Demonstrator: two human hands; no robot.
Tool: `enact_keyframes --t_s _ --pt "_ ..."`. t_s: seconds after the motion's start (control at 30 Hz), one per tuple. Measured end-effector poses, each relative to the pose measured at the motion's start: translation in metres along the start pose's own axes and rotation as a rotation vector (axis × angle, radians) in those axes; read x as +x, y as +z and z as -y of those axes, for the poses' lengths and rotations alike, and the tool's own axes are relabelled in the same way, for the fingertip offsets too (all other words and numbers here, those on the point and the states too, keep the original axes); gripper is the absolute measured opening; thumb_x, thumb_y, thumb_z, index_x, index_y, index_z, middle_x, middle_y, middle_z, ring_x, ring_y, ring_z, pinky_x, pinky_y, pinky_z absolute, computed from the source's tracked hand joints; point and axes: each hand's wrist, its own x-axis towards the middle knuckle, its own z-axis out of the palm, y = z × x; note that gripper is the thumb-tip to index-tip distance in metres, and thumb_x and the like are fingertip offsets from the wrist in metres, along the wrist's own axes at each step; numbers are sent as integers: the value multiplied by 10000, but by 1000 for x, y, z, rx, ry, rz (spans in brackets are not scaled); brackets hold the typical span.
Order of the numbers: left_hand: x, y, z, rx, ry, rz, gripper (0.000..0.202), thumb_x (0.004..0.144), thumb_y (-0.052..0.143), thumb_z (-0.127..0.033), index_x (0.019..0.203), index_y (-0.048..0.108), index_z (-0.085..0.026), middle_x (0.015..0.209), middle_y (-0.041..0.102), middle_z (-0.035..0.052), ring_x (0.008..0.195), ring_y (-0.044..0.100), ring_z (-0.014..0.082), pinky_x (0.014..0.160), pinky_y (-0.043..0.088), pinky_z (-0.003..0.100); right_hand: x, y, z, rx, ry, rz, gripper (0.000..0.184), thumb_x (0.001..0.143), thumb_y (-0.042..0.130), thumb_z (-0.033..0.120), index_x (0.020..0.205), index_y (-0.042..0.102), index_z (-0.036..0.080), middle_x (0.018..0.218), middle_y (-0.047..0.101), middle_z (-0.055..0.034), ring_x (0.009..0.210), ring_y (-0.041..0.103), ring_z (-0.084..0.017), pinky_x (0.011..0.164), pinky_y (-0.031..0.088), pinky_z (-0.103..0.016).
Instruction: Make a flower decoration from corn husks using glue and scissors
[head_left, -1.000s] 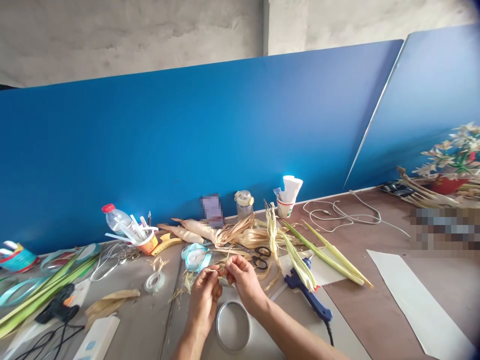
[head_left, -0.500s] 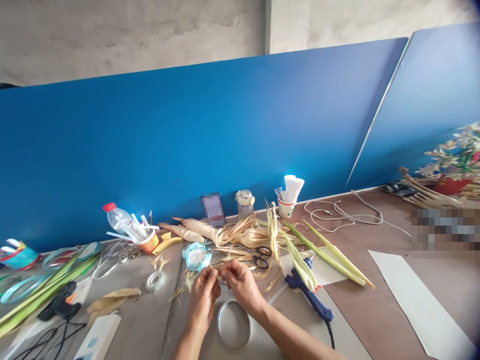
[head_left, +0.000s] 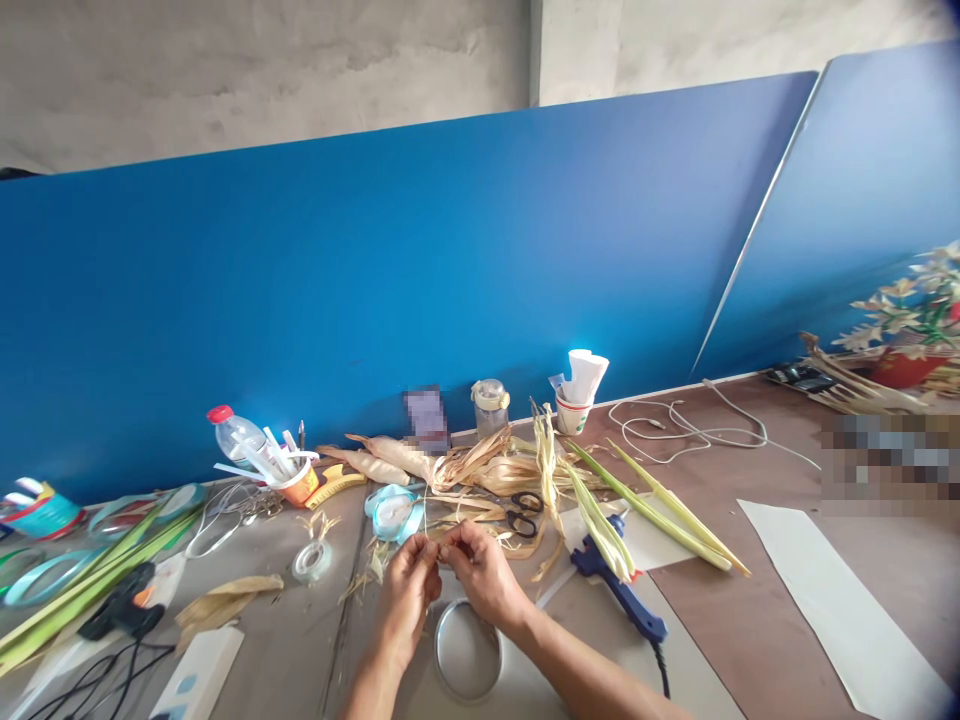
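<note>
My left hand [head_left: 411,580] is closed in a pinch, with a thin pale strand [head_left: 425,510] standing up from its fingertips. Right against it, my right hand [head_left: 480,570] pinches at the same spot. The strand's lower part is hidden by the fingers, and its material is too fine to tell. Just below the hands a shiny ring [head_left: 469,650] lies on the table. Behind them are dried corn husks [head_left: 480,468], black-handled scissors [head_left: 523,515] and a roll of light blue ribbon [head_left: 396,513].
To the right lie a blue glue gun [head_left: 619,590], green husk leaves [head_left: 660,510] and a white paper strip [head_left: 832,600]. On the left are a tape roll [head_left: 311,562], a power strip [head_left: 201,672] and a black glue gun [head_left: 124,605]. A blue partition [head_left: 420,270] stands behind.
The thin strand now shows upright above my left fingertips. Both hands stay close together in nearly the same place; the fingers have shifted slightly.
</note>
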Motion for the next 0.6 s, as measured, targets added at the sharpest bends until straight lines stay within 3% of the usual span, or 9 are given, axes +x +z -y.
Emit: enact_keyframes --t_s 0.23,0.33,0.5,0.6 --pt "-5 3 -3 -16 -42 39 382 590 728 -446 604 448 -186 439 375 -98 352 160 20 371 118 193 2 -3 -2 45 -8 39 87 772 472 183 686 482 186 601 483 25 580 465 -122 566 383 -235" --pt "-7 3 -3 -86 -83 36 375 615 723 -428 621 449 -173 500 478 -72 352 198 5 365 145 169 0 -7 2 -54 -144 55 137 786 468 147 666 520 187 643 521 8 639 498 -131 631 400 -246" --pt "-6 1 -3 -93 -120 -5 405 612 714 -459 602 422 -178 448 421 -92 333 199 2 351 153 158 1 -15 7 -166 -338 155 194 837 463 159 734 620 207 724 551 -15 720 525 -143 688 422 -257" --pt "-3 0 2 -39 -40 -45 406 605 706 -472 606 418 -186 432 377 -106 328 202 9 351 144 157 3 -19 6 -230 -373 221 198 848 471 182 779 654 216 751 564 -27 721 535 -145 680 428 -258"
